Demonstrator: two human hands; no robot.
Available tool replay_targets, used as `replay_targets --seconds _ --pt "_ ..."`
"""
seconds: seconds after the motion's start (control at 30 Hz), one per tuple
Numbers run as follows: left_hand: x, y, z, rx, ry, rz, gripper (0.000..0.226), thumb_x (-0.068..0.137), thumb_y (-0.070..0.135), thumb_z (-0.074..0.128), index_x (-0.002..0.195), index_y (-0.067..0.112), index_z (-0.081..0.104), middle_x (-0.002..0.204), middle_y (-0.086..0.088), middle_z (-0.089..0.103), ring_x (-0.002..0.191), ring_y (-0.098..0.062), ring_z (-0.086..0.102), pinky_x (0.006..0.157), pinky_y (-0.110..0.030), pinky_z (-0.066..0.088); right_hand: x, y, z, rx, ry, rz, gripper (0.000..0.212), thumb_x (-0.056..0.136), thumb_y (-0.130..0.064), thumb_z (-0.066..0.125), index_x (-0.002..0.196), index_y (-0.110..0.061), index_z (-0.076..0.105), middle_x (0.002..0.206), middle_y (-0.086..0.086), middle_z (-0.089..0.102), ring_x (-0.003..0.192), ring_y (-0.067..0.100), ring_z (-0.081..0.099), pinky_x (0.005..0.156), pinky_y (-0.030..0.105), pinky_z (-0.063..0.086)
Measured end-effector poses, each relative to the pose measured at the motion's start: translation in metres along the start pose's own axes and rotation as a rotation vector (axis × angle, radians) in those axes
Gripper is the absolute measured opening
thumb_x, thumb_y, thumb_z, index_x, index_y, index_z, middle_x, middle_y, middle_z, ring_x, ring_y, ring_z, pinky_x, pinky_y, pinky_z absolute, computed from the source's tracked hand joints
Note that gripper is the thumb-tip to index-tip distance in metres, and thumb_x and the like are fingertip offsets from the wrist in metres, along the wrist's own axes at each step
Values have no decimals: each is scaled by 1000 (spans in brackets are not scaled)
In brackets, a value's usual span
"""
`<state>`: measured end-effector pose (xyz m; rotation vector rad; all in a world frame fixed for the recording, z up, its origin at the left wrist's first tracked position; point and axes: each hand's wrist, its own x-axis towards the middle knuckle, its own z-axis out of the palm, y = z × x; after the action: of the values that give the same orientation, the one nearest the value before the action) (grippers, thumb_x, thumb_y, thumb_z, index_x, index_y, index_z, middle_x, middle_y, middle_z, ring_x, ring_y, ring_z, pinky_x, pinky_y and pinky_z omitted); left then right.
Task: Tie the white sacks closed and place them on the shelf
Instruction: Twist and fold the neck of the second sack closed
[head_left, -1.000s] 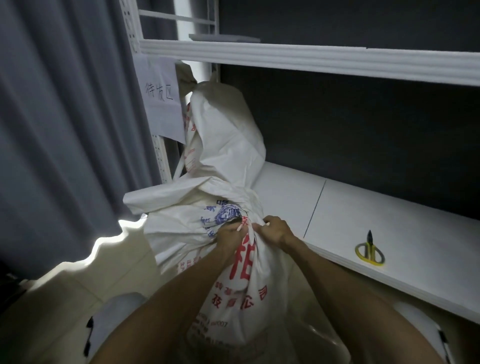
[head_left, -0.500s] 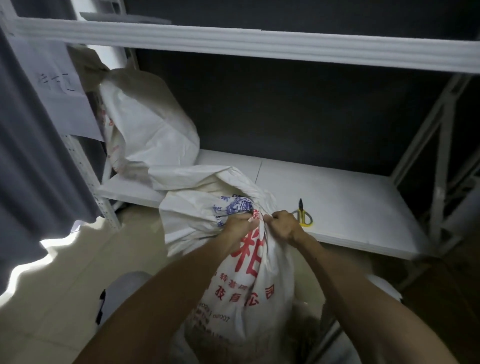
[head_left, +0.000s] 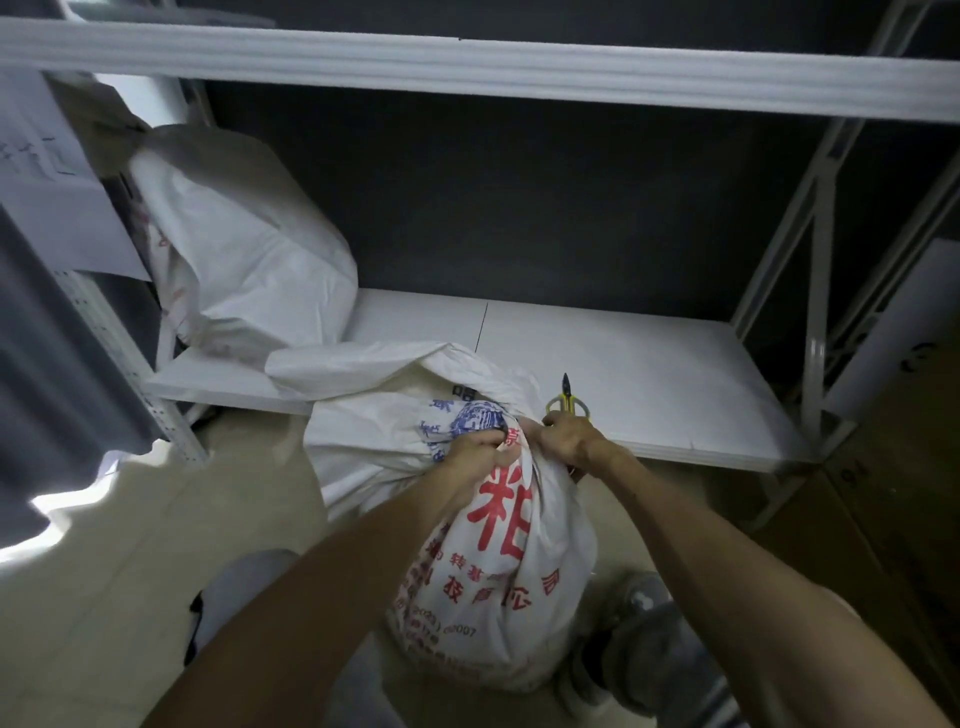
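Shelf (head_left: 649, 374) bears one sack (head_left: 244, 244), one scissors (head_left: 569, 402); left hand (head_left: 480, 452) and right hand (head_left: 569, 436) clutch a second sack (head_left: 498, 561).

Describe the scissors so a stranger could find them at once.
Start at the white metal rack and look at its lower shelf board. Near the board's front edge, just beyond the right hand gripping the neck of the printed sack, lie small scissors. Their yellow handles and dark blades stand out against the white board and sacks.

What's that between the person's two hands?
The bunched neck of the white sack. The left hand and right hand both grip it, nearly touching. The head view shows this.
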<state>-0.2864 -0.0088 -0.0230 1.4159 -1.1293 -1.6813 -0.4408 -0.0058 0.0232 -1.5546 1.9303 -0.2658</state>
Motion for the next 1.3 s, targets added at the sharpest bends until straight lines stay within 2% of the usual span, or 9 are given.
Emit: replay_targets --seconds 0.1,0.23,0.5,0.63,0.73,0.83,1.0,1.2,1.3 --pt "-6 -1 -4 16 -68 -84 42 84 4 75 125 1 64 108 -17 74 97 -31 73 91 -43 58 -5 2 3 -117 0 -51 44 100 -41 40 125 -8 56 128 16 57 113 32 56 85 34 47" --pt "-20 11 -5 -121 -155 -144 19 92 17 67 93 -3 67 74 -8 71 60 -18 69 57 -24 57 -20 0 3 -32 100 -67 39 101 -24 35 120 4 54 131 24 54 121 38 52 91 34 42" --pt "-12 13 -10 -451 24 -122 58 89 51 62 124 5 64 120 -21 69 112 -41 65 107 -56 43 -19 3 -16 488 105 44 47 98 -36 48 120 3 61 124 19 62 114 34 58 101 41 44" --pt "20 11 -24 -343 64 -83 67 79 37 72 139 14 52 126 -15 67 113 -39 65 98 -60 49 -18 7 -17 479 135 2 66 76 -76 49 97 -16 65 107 6 67 99 26 62 94 43 50" --pt "6 29 -16 -257 124 30 58 91 17 66 143 14 42 128 -11 65 112 -33 65 97 -56 52 -18 -3 -16 335 310 -104 38 88 -57 54 86 -19 48 92 5 63 91 29 58 89 47 46" --pt "-13 40 -12 -131 224 101 54 95 9 60 145 14 41 129 -8 63 111 -31 64 98 -50 53 -23 -7 -18 376 434 -95 20 97 -33 50 107 -16 56 104 10 65 99 32 59 91 41 46" --pt "-25 43 -34 136 404 246 50 95 5 53 143 16 43 123 0 60 109 -24 58 98 -32 47 -23 4 -24 416 493 47 27 98 -25 37 92 -9 58 101 15 65 91 33 58 77 36 44" --pt "-14 46 -48 78 545 145 40 88 19 68 126 15 54 119 -6 66 102 -28 65 94 -42 55 -11 1 -19 499 540 117 46 101 -32 29 119 0 57 123 18 59 108 35 55 90 38 41" --pt "0 44 -54 -44 437 146 30 87 23 73 114 21 61 113 -3 71 98 -27 69 93 -46 57 0 10 -19 517 485 49 60 100 -50 28 125 -1 53 127 16 56 113 35 53 96 44 41"
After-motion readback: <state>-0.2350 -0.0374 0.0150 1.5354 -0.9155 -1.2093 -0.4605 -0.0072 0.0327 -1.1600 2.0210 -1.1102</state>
